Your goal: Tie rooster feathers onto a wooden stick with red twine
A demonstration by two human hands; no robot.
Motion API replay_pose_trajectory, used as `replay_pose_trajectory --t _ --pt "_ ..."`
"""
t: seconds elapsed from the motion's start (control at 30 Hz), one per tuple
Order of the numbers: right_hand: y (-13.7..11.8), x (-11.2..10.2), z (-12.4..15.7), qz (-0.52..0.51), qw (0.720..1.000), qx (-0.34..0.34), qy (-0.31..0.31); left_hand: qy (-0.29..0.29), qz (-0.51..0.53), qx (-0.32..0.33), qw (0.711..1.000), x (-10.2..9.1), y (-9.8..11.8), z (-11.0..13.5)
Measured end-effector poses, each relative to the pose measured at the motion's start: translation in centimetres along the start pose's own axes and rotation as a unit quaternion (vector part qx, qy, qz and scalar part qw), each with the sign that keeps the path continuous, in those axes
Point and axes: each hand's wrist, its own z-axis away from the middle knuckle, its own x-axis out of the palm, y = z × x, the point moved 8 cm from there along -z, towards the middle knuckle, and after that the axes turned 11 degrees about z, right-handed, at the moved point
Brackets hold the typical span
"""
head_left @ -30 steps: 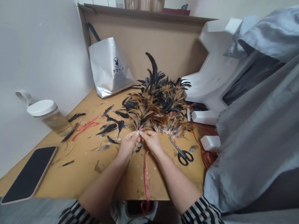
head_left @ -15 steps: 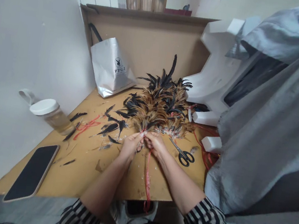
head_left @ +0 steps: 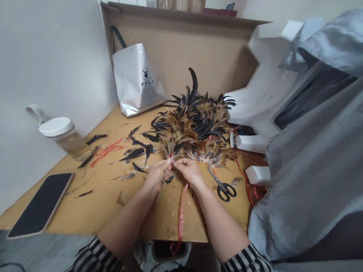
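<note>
My left hand (head_left: 157, 172) is closed around the lower end of a long bundle of brown and black feathers (head_left: 177, 131), which points away from me across the table. My right hand (head_left: 190, 171) is closed in a pinch close beside it. From the right hand a red ribbon (head_left: 181, 213) trails down over the table's front edge; its upper end is hidden at the fingers. More brown and black feathers (head_left: 211, 152) lie just behind and to the right. Black-handled scissors (head_left: 225, 190) rest right of my right hand.
Loose black feathers (head_left: 134, 155) and red ribbon scraps (head_left: 105, 153) lie at left. Also there are a lidded cup (head_left: 65, 137) and a phone (head_left: 41, 204). A silver bag (head_left: 137, 79) stands behind, white foam (head_left: 264, 84) and grey cloth (head_left: 330, 163) at right.
The feather bundle has turned, its tall black feather tip swinging left. My hands have shifted slightly left, and the right hand sits a little farther from the left. The whole view has shifted slightly.
</note>
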Motion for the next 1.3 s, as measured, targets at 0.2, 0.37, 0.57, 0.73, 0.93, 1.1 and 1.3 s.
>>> replay_pose_trajectory --t 0.2,0.37,0.57,0.73,0.93,1.1,1.3 --pt "0.0 0.7 0.3 -0.030 0.999 -0.009 -0.019 0.009 0.015 -0.003 1.000 -0.2 -0.3 0.0" --pt "0.5 -2.0 0.1 0.159 0.987 0.005 -0.019 0.020 0.034 -0.026 0.999 -0.6 -0.4 -0.2" --pt "-0.5 -11.9 1.4 0.445 0.877 0.035 0.175 0.016 0.073 -0.055 0.996 -0.5 -0.5 -0.3" --pt "0.1 -16.7 3.2 0.539 0.790 0.170 0.236 0.012 0.071 -0.057 0.996 -0.3 -0.7 -0.2" --pt "1.6 -17.0 2.4 0.537 0.776 0.231 0.237 0.006 0.070 -0.054 0.996 -0.3 -0.6 -0.2" --pt "2.4 -17.6 2.1 0.536 0.776 0.226 0.242 0.002 0.077 -0.057 0.995 -0.4 -0.7 -0.3" --pt "2.9 -18.9 2.7 0.505 0.787 0.216 0.280 0.007 0.087 -0.070 0.994 -0.5 -0.7 -0.3"
